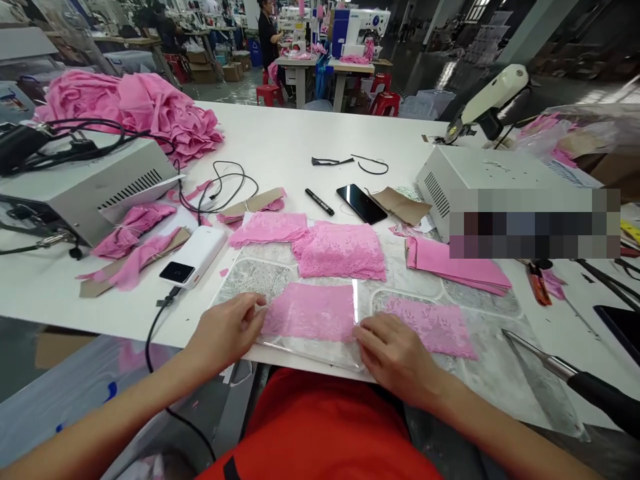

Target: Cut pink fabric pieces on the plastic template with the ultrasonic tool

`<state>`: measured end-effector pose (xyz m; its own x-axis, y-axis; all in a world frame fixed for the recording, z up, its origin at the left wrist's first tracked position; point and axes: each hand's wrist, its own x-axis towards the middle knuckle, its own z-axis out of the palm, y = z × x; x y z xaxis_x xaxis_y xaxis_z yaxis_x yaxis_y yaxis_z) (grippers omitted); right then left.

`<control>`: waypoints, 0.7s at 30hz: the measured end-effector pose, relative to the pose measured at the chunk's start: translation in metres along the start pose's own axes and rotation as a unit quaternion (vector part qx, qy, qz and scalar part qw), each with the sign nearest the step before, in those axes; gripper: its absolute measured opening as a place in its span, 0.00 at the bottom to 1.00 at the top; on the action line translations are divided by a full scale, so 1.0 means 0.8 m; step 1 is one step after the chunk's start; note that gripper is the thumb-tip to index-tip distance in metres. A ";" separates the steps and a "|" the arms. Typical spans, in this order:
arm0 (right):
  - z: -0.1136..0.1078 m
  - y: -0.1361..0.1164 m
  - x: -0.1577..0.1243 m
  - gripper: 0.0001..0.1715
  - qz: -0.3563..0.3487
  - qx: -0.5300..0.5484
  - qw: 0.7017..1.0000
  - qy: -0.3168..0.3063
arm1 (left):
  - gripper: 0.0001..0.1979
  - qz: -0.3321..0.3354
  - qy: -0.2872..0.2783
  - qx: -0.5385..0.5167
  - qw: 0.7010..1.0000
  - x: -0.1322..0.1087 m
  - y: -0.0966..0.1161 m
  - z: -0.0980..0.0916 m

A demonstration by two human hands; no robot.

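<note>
A rectangular pink lace piece [309, 312] lies flat on a clear plastic template [255, 273] at the table's front edge. At its left edge, my left hand [233, 330] is closed in a pinch on the lace. My right hand [393, 353] has thumb and fingers pressed together at the lower right corner of the same piece, beside a narrow shiny strip [356, 297]. Another pink lace piece [433, 327] rests just beyond my right hand. Behind the template's front part lie more lace pieces [343, 250] and a folded pink fabric stack [457, 263].
A black-handled tool with a pointed metal rod [565, 365] lies at right. Grey metal boxes [90, 187] stand on both sides. A white power bank [195, 257], a phone [361, 203], a marker [319, 201] and a pink fabric heap [135, 110] are on the table.
</note>
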<state>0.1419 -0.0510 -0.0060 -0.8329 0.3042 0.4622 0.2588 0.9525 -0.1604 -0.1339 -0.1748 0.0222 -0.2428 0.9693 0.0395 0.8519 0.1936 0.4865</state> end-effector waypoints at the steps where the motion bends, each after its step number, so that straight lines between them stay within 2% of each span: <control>1: -0.005 0.009 -0.007 0.10 0.022 -0.004 1.000 0.019 | 0.12 0.074 0.019 0.024 0.997 0.003 0.001 0.003; 2: -0.011 0.019 -0.015 0.10 0.050 -0.015 0.998 0.037 | 0.13 0.151 0.022 0.032 0.988 0.007 0.004 0.008; 4: -0.023 0.042 -0.035 0.10 0.114 -0.042 0.991 0.061 | 0.15 0.291 -0.005 0.035 0.956 0.019 0.012 0.022; 5: -0.030 0.053 -0.047 0.10 0.144 -0.053 0.986 0.065 | 0.16 0.340 -0.025 0.042 0.939 0.025 0.018 0.029; 7: -0.042 0.072 -0.071 0.10 0.195 -0.067 0.976 0.070 | 0.19 0.396 -0.067 0.059 0.914 0.040 0.031 0.044; 11: -0.057 0.089 -0.115 0.10 0.257 -0.071 0.960 0.084 | 0.20 0.463 -0.123 0.073 0.875 0.067 0.063 0.067; 15: -0.064 0.086 -0.142 0.12 0.327 -0.058 0.939 0.089 | 0.19 0.520 -0.141 0.072 0.839 0.091 0.092 0.091; 19: -0.070 0.078 -0.156 0.16 0.451 -0.032 0.890 0.061 | 0.19 0.534 -0.132 0.063 0.833 0.110 0.113 0.112; 21: -0.072 0.080 -0.155 0.16 0.478 -0.010 0.877 0.045 | 0.18 0.507 -0.113 0.040 0.854 0.120 0.124 0.119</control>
<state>0.2901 -0.0272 -0.0232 -0.1887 0.9628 0.1932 0.8273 0.2619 -0.4970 -0.0284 -0.0483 -0.0085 0.7254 0.6484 0.2309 0.6033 -0.7605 0.2403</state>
